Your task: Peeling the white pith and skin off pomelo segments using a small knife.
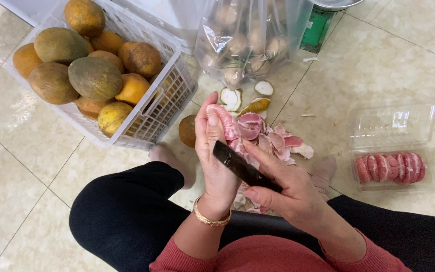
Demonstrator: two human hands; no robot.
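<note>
Pink pomelo segment (223, 121), membrane partly peeled, pinched in left hand (216, 161) at centre. Right hand (288, 194) grips dark knife (242, 166), blade across left palm. Peel scraps (273, 138) at 12 o'clock, white basket (172, 95) of pomelos at 10, clear tray (393, 151) with peeled segments at 3.

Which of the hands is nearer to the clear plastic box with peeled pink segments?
Right. The right hand, holding the dark knife, is on the side of the clear plastic box. The left hand, holding a pink segment, is farther away, toward the white basket.
</note>
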